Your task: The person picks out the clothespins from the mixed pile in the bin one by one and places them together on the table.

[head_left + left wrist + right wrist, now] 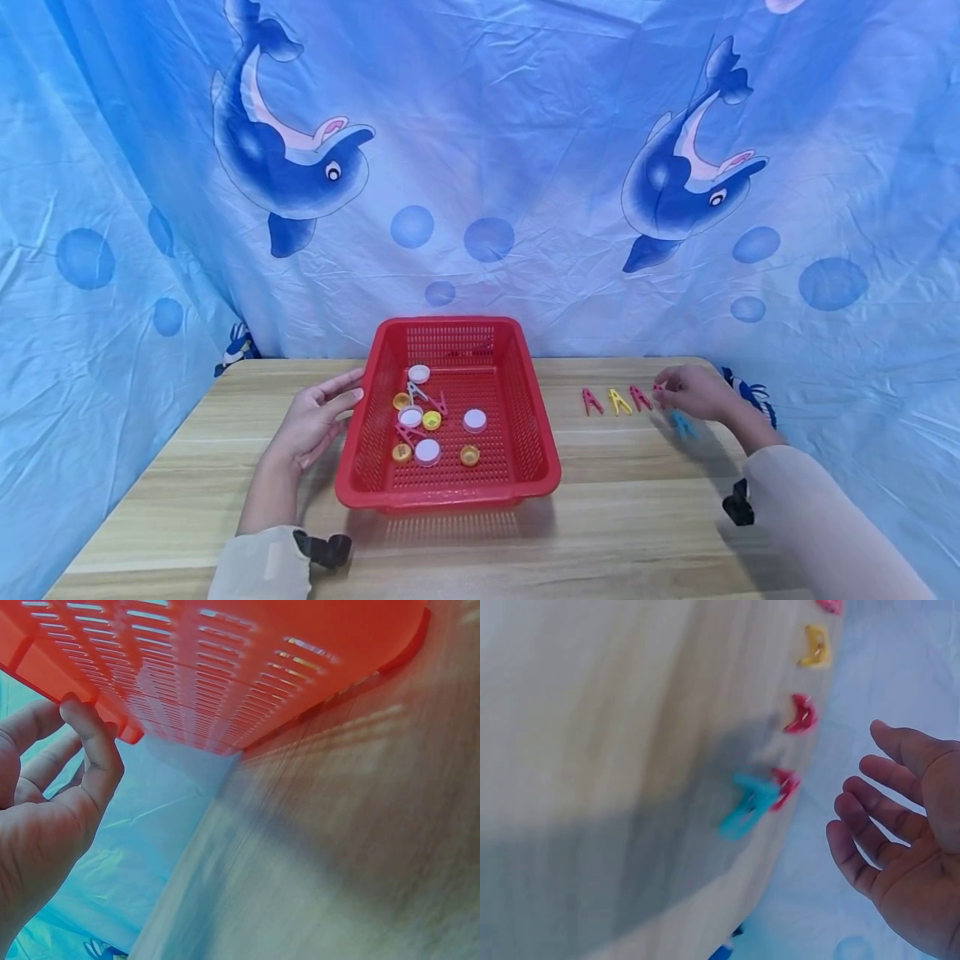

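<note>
A red plastic basket (542,442) with slotted walls stands mid-table. My left hand (311,421) pinches its left rim, thumb and fingertip meeting at the edge in the left wrist view. Inside lie several white caps (475,420) and yellow caps (469,455), a grey clothespin (417,392) and pink clothespins (438,405). My right hand (693,392) hovers over the right end of a clothespin row, its fingers loosely bent around nothing in the right wrist view. Below it a blue clothespin (750,806) overlaps a red clothespin (784,787); another red clothespin (802,714) lies beside them.
Further left in the row are a yellow clothespin (619,402) and a pink clothespin (591,402). The wooden table (630,525) ends at a blue curtain (495,150) printed with dolphins, which hangs behind and on both sides.
</note>
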Demonstrator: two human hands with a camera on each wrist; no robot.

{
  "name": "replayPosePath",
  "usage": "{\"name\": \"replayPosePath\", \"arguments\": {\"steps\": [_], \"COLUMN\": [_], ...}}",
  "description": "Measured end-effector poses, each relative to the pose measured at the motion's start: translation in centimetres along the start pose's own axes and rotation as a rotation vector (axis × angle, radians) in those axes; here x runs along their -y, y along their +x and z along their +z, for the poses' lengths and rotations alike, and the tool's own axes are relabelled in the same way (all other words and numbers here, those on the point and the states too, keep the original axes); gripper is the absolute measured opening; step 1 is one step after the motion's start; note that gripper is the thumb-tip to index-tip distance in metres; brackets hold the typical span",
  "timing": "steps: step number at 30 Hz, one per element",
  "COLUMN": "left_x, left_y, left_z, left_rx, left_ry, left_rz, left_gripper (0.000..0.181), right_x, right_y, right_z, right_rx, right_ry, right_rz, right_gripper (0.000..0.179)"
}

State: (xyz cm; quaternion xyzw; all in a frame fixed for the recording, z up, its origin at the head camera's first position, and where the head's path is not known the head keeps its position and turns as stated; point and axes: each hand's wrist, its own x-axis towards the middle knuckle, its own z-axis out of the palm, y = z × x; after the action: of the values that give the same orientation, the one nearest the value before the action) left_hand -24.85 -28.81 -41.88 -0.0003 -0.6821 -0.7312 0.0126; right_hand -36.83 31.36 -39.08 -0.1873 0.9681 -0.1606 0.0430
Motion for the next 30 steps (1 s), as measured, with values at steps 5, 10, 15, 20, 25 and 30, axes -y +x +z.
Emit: {"name": "replayPosePath", "arguments": {"steps": [5,10,15,20,25,30], "left_x": [0.1,0.2,0.2,0.1,0.1,0.1], "left_y": [0.0,0.1,0.1,0.1,0.2,0.1], "left_z": [0.0,0.1,0.0,0.0,0.1,0.1], "left_rx": [-0.015,-0.021,-0.021,-0.015,-0.017,-0.013], "left_ry": [0.012,0.019,0.015,0.002,0.002,0.012], "left_rz": [-0.022,-0.024,-0.016,-0.015,-0.018,-0.014], "left_gripper": [0.07,0.071,0.069,0.067,0.068,0.07], "right_x": [2.8,5.5,8.4,11.4,14.5,17.8], "right_y": [1.4,2.7,4.3,5.6,6.7,7.7], "right_z": [-0.4,-0.8,-1.3,-2.1,-3.3,-4.4], "right_rx": [0.046,0.017,-0.015,-0.027,-0.071,-0.085], "right_ry": [0.013,0.0,-0.055,-0.081,-0.11,-0.119], "right_rz": [0.011,-0.102,-0.201,-0.285,-0.407,-0.431], "right_gripper": [0.042,0.037,0.032,0.03,0.027,0.029]}}
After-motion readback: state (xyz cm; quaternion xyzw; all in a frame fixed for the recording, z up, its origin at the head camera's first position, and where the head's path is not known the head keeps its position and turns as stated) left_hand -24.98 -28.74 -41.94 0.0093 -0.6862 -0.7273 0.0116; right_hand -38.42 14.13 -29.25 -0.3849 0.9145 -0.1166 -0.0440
